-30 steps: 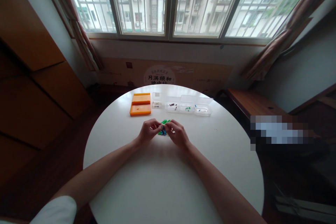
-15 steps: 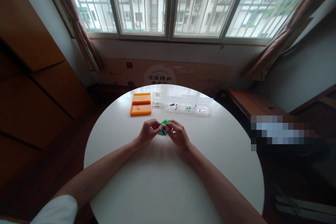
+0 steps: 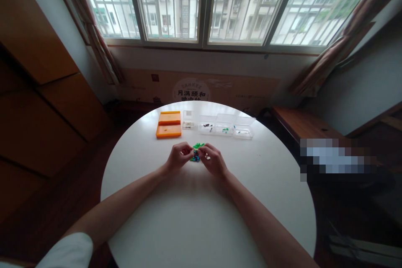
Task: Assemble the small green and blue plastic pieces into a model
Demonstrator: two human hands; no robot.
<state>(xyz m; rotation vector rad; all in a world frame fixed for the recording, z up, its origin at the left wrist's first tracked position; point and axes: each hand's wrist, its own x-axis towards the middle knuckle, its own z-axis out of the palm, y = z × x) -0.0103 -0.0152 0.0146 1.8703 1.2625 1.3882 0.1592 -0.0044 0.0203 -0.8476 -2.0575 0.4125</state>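
Close together over the middle of the table, my left hand [image 3: 180, 155] and my right hand [image 3: 212, 158] pinch at a small green-and-blue brick model [image 3: 196, 158]. Its bright green part [image 3: 198, 145] sticks out beyond the fingertips, and blue and dark bits show below them. Both thumbs and index fingers are closed on it from either side. A small pale bit [image 3: 207, 157] shows by the right fingers. The fingers hide much of the model, and its exact shape is too small to make out.
On the round white table [image 3: 201, 217], an orange tray [image 3: 168, 129] stands at the far left. Beside it are clear plastic boxes with raised lids, holding pale bits [image 3: 188, 124], dark bits [image 3: 207, 125], green bits [image 3: 225, 130] and a few small pieces [image 3: 240, 132].
Both hands stay in place, pinching the model. The fingertips and the model shift only very slightly between frames.
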